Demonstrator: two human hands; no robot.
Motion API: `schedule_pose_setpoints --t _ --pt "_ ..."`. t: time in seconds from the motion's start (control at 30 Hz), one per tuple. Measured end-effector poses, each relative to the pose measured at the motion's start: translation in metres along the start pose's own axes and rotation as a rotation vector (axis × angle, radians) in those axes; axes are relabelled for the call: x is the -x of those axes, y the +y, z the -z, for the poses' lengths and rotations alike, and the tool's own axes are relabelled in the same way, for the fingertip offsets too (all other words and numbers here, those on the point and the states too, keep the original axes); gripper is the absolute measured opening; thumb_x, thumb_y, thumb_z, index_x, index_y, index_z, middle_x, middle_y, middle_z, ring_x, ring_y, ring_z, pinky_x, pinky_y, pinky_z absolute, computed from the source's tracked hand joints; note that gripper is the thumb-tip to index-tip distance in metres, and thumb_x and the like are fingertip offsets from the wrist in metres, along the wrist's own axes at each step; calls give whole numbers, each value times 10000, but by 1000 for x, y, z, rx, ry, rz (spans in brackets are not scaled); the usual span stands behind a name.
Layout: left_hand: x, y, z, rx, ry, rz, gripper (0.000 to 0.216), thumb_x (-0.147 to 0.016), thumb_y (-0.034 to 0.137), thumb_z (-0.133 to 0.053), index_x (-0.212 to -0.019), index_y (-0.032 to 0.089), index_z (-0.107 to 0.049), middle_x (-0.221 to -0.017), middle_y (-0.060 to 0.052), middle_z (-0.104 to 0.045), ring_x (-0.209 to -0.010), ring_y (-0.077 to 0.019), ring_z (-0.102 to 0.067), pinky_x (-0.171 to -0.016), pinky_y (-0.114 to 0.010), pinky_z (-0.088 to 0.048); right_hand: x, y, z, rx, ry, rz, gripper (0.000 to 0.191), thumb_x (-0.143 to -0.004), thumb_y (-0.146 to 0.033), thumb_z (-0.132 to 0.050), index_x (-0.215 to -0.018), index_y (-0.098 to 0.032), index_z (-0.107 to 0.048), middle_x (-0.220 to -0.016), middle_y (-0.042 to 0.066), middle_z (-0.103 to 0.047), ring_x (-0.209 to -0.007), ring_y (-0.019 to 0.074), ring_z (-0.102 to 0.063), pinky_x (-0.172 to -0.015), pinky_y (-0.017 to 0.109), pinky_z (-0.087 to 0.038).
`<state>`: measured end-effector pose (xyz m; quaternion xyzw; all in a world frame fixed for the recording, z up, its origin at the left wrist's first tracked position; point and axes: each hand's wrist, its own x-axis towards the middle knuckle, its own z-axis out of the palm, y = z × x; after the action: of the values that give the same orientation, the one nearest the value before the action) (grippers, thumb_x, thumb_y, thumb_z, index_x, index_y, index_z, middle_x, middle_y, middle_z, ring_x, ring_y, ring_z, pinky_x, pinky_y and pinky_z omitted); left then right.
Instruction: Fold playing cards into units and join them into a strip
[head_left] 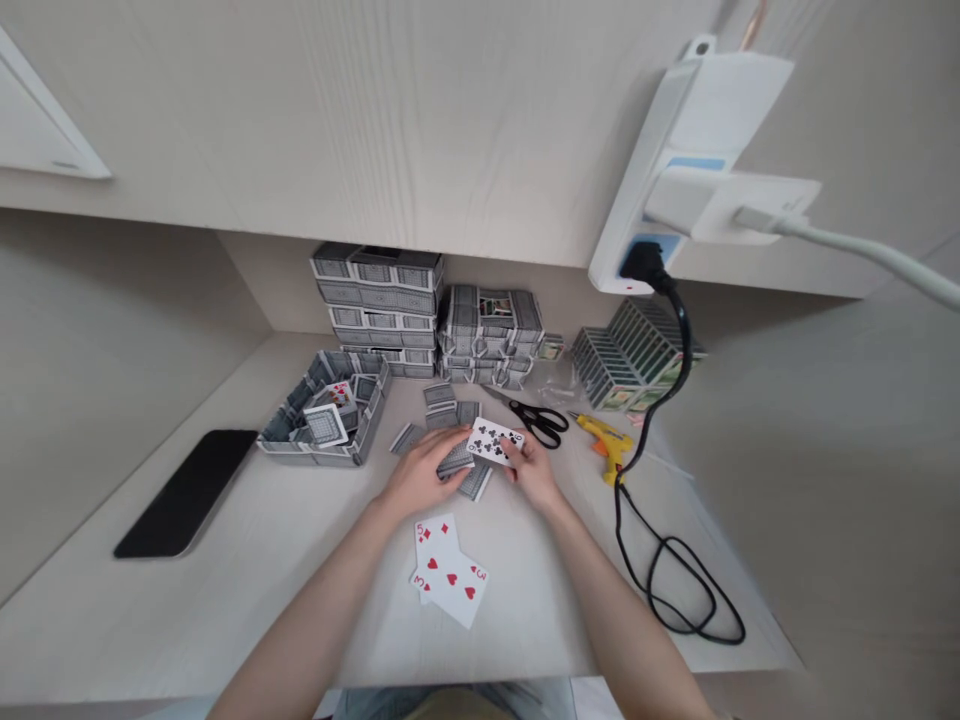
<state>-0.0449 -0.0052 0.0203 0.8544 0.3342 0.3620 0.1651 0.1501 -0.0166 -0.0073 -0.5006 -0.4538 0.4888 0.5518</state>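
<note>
My right hand (534,470) pinches a face-up playing card of clubs (491,440) between thumb and fingers, tilted above the table. Beside it, my left hand (424,472) curls around a grey-backed playing card (456,458), its fingertips close to the clubs card's left edge. Several more grey-backed card pieces (440,398), some of which look folded, lie behind and beneath the hands. Nearer my body, a five of diamonds (436,535) is partly covered by a three of hearts (459,588), both face up.
An open box made of cards (360,440) holds loose cards at left, near a black phone (184,492). Stacked card boxes (382,295) stand at the back. Scissors (541,420), a yellow glue gun (609,440) and its black cord (697,570) lie right; a power strip (675,170) hangs above.
</note>
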Motion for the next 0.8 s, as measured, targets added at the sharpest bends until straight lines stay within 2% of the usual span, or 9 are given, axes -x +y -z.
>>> schedule_pose_setpoints --t 0.17,0.3,0.47,0.53,0.7,0.8 --pt "1 0 -1 -5 -2 -6 506 -755 190 -559 -1242 252 -436 -1238 -44 -532 -1156 -199 -475 -975 -390 -413 -1 -1 0 19 -3 -17 340 -681 -481 -616 -778 -183 -483 -530 -74 -471 -330 43 -325 -312 190 -222" --pt "1 0 -1 -6 -9 4 496 -770 203 -546 -1249 246 -426 -1252 -43 -520 -1168 -192 -462 -983 -385 -405 -1 -1 1 -10 51 -22 338 -688 -478 -609 -786 -186 -469 -547 -69 -479 -348 49 -335 -316 189 -235" --pt "1 0 -1 -9 -12 0 490 -777 218 -543 -1251 244 -424 -1253 -42 -519 -1167 -188 -462 -988 -377 -400 0 2 3 65 -118 -58 320 -712 -474 -591 -779 -183 -477 -485 -82 -452 -322 53 -342 -316 189 -227" --pt "1 -1 0 -9 -7 -1 500 -778 216 -543 -1260 245 -415 -1251 -43 -521 -1168 -186 -462 -986 -373 -403 1 1 2 84 -144 -65 320 -711 -477 -591 -763 -183 -475 -484 -80 -455 -322 53 -342 -318 190 -228" --pt "1 -2 -1 -14 8 -10 526 -766 208 -556 -1270 254 -410 -1244 -47 -526 -1159 -196 -472 -975 -383 -416 0 -3 1 29 24 -50 348 -701 -501 -581 -784 -189 -450 -553 -55 -513 -336 55 -340 -312 194 -228" --pt "1 -2 -2 -27 2 -4 534 -761 207 -561 -1272 255 -412 -1244 -46 -527 -1159 -199 -475 -970 -377 -424 -1 -3 1 32 3 -55 351 -702 -501 -581 -788 -188 -446 -557 -50 -524 -331 53 -336 -311 192 -220"
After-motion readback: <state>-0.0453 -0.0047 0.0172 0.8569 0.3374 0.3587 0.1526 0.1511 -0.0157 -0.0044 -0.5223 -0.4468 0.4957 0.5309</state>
